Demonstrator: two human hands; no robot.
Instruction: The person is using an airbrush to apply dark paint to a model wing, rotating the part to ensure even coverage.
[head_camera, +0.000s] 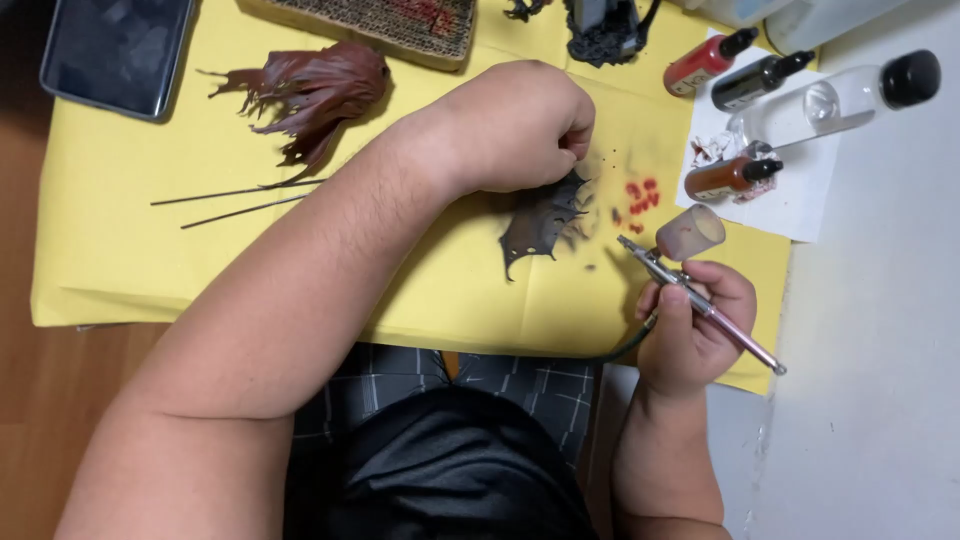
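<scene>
Pinching its upper edge, the left hand (520, 125) is closed on a dark, ragged, wing-shaped model piece (543, 215), which lies flat on the yellow paper sheet (120, 200) near the middle of the work area. A slim metal airbrush with a small cup (690, 290) is clamped in the right hand (690, 335), its tip aimed toward the dark piece but held apart from it. Red paint spots (640, 195) are seen just beside the piece. A reddish-brown, hair-like model part (315, 90) lies farther left, and small paint bottles (735, 175) rest on a white tissue (800, 200).
</scene>
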